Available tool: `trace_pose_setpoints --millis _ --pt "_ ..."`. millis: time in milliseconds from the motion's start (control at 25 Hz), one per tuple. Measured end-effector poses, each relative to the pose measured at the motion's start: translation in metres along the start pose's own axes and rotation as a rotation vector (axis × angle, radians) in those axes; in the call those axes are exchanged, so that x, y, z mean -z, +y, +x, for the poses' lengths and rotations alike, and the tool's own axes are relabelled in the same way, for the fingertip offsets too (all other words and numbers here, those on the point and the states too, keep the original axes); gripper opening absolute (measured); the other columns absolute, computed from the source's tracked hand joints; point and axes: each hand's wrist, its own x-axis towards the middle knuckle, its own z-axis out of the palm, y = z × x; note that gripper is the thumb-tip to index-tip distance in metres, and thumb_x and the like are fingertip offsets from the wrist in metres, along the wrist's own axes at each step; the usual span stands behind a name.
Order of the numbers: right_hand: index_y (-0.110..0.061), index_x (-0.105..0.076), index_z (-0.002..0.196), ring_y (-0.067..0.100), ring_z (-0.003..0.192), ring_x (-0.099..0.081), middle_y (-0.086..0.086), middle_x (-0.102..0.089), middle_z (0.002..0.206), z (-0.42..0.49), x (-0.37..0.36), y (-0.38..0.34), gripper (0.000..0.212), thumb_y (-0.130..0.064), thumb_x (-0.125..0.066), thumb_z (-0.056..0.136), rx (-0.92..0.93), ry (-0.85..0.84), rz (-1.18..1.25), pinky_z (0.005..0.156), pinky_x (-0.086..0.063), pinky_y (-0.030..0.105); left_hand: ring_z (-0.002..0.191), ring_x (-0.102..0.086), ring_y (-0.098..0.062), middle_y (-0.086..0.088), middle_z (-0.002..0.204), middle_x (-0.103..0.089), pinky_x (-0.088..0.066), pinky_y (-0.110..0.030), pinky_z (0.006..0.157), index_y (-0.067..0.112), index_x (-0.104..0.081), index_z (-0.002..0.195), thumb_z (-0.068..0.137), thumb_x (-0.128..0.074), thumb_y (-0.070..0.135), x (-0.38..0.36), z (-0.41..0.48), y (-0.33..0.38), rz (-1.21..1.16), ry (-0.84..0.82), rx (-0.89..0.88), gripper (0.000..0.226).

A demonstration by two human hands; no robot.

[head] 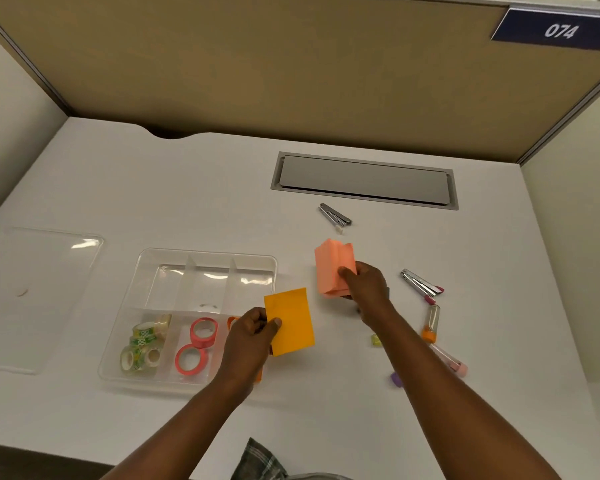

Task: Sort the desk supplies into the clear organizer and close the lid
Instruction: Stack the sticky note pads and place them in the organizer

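Note:
The clear organizer lies open at centre left, with green patterned tape rolls and pink tape rolls in its near compartments. My left hand pinches an orange sticky-note pad above the organizer's right edge. My right hand grips a pink sticky-note pad, lifted just right of the organizer. The clear lid rests flat at far left. My left hand hides part of the organizer's near right compartment, where something orange shows.
Two metal staplers lie on the white desk. Small tubes with an orange cap and a pink cap, plus a yellow and a purple small piece, lie to the right. A grey cable hatch sits behind.

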Motion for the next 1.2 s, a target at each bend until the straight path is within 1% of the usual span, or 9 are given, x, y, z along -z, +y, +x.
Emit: trace_pose_setpoints --millis 80,240,400,520,640,800,960,1080,1200 --pt "-0.011 -0.065 0.113 0.027 0.088 -0.069 0.014 -0.071 0.104 -0.016 0.015 0.006 0.019 -0.017 -0.059 0.096 -0.111 -0.104 0.362 0.055 -0.052 0.022 0.088 -0.068 -0.022 -0.003 0.097 -0.071 -0.057 -0.031 0.065 0.016 -0.064 0.096 0.097 -0.060 0.018 -0.003 0.004 0.007 -0.080 0.000 0.039 0.005" --pt "-0.020 -0.066 0.108 0.025 0.099 -0.071 0.005 -0.075 0.105 -0.041 0.031 0.018 0.014 -0.016 -0.061 0.096 -0.165 -0.202 0.585 0.077 -0.059 0.038 0.093 -0.069 -0.025 -0.004 0.104 -0.071 -0.056 -0.032 0.066 0.017 -0.063 0.105 0.098 -0.056 0.015 -0.012 0.010 0.022 -0.224 -0.088 0.093 0.010" --pt "-0.025 -0.067 0.110 0.022 0.095 -0.074 0.002 -0.077 0.103 -0.063 0.035 0.019 0.018 -0.027 -0.067 0.091 -0.140 -0.262 0.529 0.072 -0.060 0.033 0.100 -0.067 -0.027 -0.002 0.109 -0.069 -0.056 -0.034 0.073 0.020 -0.062 0.107 0.098 -0.055 0.017 -0.021 0.010 0.031 -0.280 -0.136 0.101 0.012" --pt "-0.030 -0.063 0.107 0.016 0.091 -0.073 -0.008 -0.075 0.100 -0.081 0.033 0.014 0.024 -0.037 -0.070 0.086 -0.075 -0.280 0.396 0.066 -0.059 0.026 0.108 -0.063 -0.030 -0.005 0.115 -0.066 -0.057 -0.042 0.086 0.019 -0.060 0.109 0.096 -0.060 0.020 -0.026 0.008 0.032 -0.226 -0.105 0.093 0.013" --pt "-0.025 -0.058 0.121 0.019 0.097 -0.070 -0.001 -0.071 0.112 -0.091 0.028 0.014 0.036 -0.043 -0.064 0.090 -0.063 -0.276 0.340 0.067 -0.061 0.027 0.113 -0.060 -0.033 -0.010 0.125 -0.061 -0.052 -0.052 0.097 0.017 -0.052 0.120 0.092 -0.066 0.015 -0.029 0.003 0.029 -0.243 -0.099 0.137 0.031" --pt "-0.020 -0.055 0.125 0.028 0.101 -0.066 0.008 -0.065 0.115 -0.100 0.031 0.015 0.033 -0.040 -0.054 0.098 -0.196 -0.148 0.573 0.068 -0.060 0.038 0.113 -0.059 -0.038 -0.015 0.128 -0.057 -0.055 -0.050 0.087 0.012 -0.045 0.133 0.090 -0.064 0.002 -0.023 0.002 0.021 -0.474 -0.073 0.197 0.048" --pt "-0.023 -0.052 0.123 0.024 0.094 -0.063 0.007 -0.061 0.112 -0.108 0.038 0.022 0.025 -0.035 -0.052 0.101 -0.221 -0.071 0.587 0.062 -0.058 0.035 0.104 -0.063 -0.029 -0.012 0.124 -0.060 -0.056 -0.038 0.075 0.012 -0.050 0.130 0.095 -0.055 0.001 -0.024 -0.004 0.011 -0.605 -0.158 0.222 0.037" --pt "-0.023 -0.048 0.129 0.025 0.097 -0.063 0.007 -0.059 0.117 -0.117 0.038 0.027 0.032 -0.036 -0.054 0.099 -0.231 -0.117 0.571 0.060 -0.060 0.035 0.110 -0.061 -0.030 -0.011 0.126 -0.060 -0.055 -0.040 0.084 0.013 -0.051 0.129 0.098 -0.053 0.006 -0.034 -0.013 0.008 -0.477 -0.177 0.197 0.032" --pt "-0.030 -0.041 0.126 0.026 0.098 -0.063 0.006 -0.056 0.118 -0.123 0.034 0.030 0.037 -0.046 -0.054 0.096 -0.264 -0.185 0.477 0.069 -0.060 0.038 0.108 -0.057 -0.023 -0.004 0.124 -0.058 -0.051 -0.032 0.082 0.021 -0.051 0.126 0.100 -0.053 0.019 -0.048 -0.025 0.001 -0.066 -0.100 0.084 0.026"
